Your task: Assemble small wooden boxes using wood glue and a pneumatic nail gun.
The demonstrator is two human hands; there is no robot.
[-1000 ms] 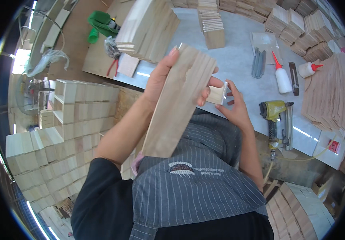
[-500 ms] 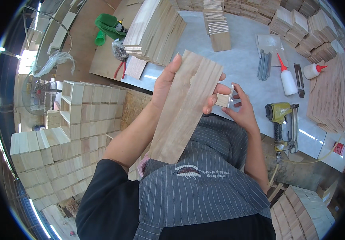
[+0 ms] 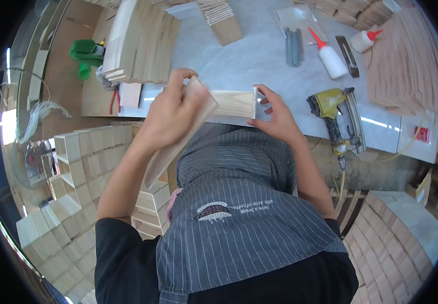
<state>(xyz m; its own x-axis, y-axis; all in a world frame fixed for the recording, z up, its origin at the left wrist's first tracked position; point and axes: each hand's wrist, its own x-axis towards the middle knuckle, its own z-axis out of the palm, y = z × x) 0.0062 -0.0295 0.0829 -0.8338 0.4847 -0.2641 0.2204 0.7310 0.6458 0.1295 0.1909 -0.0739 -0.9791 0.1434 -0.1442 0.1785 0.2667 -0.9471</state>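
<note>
My left hand is closed on a thin wooden board, tilted nearly edge-on and smeared by motion. Beyond it, at the table's near edge, lies a pale wooden assembly with an upright end piece at its right. Thumb and fingers of my right hand grip that end piece from the right. The left part of the assembly is hidden behind my left hand and the board.
A yellow-green nail gun with its hose lies right of my right hand. Behind are a white glue bottle, grey staple strips and a dark metal bar. Board stacks stand left; more stand right.
My left hand has turned the board from face-up to nearly on edge and moved left. The pale assembly now shows beyond it, near the table edge. My view has shifted.
</note>
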